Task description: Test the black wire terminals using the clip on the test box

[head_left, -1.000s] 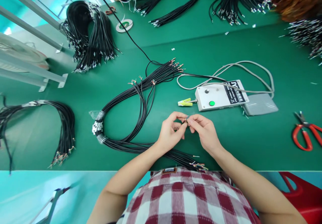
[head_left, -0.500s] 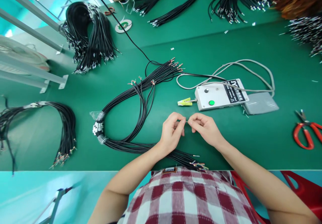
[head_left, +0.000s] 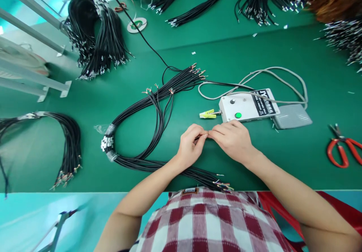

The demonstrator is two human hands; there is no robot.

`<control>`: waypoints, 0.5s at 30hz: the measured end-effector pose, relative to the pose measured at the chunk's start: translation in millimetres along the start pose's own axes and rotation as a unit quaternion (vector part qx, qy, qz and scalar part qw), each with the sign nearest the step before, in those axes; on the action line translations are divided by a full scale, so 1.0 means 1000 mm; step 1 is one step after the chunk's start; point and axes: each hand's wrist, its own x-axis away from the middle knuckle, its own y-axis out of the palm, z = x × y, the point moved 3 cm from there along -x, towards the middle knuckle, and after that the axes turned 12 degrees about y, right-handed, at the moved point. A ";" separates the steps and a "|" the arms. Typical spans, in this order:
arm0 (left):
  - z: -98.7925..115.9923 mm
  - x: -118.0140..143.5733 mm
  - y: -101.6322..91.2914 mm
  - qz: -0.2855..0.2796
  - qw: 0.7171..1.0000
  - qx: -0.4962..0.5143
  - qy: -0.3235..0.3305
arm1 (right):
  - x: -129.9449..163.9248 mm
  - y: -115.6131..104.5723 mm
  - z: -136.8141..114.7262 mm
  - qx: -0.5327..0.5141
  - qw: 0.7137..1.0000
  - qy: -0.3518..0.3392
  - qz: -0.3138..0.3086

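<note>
Left hand [head_left: 189,146] and right hand [head_left: 234,140] are pinching fingers closed, hold unclear; leftward, slim black cables [head_left: 132,106] are lying mostly unsplayed.

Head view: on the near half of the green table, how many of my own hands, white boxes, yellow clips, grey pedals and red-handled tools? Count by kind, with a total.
Your hands: 2, left hand and right hand
White box: 1
Yellow clip: 1
Grey pedal: 1
Red-handled tool: 1
Total: 6

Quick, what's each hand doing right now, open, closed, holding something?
Left hand: closed in a pinch; anything held is too hidden to tell.
Right hand: closed in a pinch too; its grip hides anything held.
</note>
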 end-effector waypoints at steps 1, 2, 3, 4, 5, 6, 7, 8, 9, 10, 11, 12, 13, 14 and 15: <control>-0.003 -0.001 -0.002 0.005 1.000 0.009 -0.012 | -0.003 0.000 0.003 0.015 1.000 -0.014 0.000; -0.007 -0.002 -0.005 0.015 0.999 0.017 -0.030 | -0.007 -0.001 0.006 0.030 0.999 -0.021 -0.003; -0.011 -0.003 -0.007 0.029 0.998 0.026 -0.054 | -0.012 -0.002 0.010 0.045 0.999 -0.021 -0.006; -0.016 -0.005 -0.010 0.043 0.995 0.040 -0.081 | -0.017 -0.004 0.014 0.060 0.998 -0.013 -0.009; -0.021 -0.008 -0.012 0.057 0.990 0.062 -0.111 | -0.023 -0.005 0.018 0.074 0.997 -0.002 -0.014; -0.025 -0.011 -0.015 0.069 0.984 0.089 -0.140 | -0.030 -0.005 0.020 0.086 0.996 0.011 -0.022; -0.030 -0.015 -0.016 0.078 0.976 0.118 -0.165 | -0.037 -0.005 0.023 0.098 0.994 0.023 -0.034; -0.034 -0.018 -0.018 0.086 0.968 0.146 -0.185 | -0.043 -0.003 0.024 0.109 0.992 0.033 -0.050; -0.037 -0.022 -0.019 0.095 0.961 0.166 -0.198 | -0.049 -0.001 0.025 0.120 0.990 0.041 -0.067; -0.040 -0.025 -0.020 0.105 0.956 0.179 -0.206 | -0.054 0.003 0.026 0.129 0.987 0.047 -0.083; -0.042 -0.029 -0.021 0.114 0.953 0.188 -0.209 | -0.058 0.006 0.026 0.137 0.984 0.049 -0.098; -0.044 -0.031 -0.022 0.122 0.950 0.195 -0.211 | -0.060 0.009 0.027 0.144 0.983 0.049 -0.108; -0.047 -0.033 -0.022 0.128 0.947 0.201 -0.213 | -0.062 0.012 0.027 0.147 0.982 0.047 -0.113; -0.049 -0.035 -0.021 0.133 0.945 0.207 -0.215 | -0.063 0.014 0.028 0.149 0.981 0.043 -0.113; -0.051 -0.036 -0.020 0.136 0.944 0.211 -0.216 | -0.064 0.016 0.029 0.151 0.982 0.039 -0.109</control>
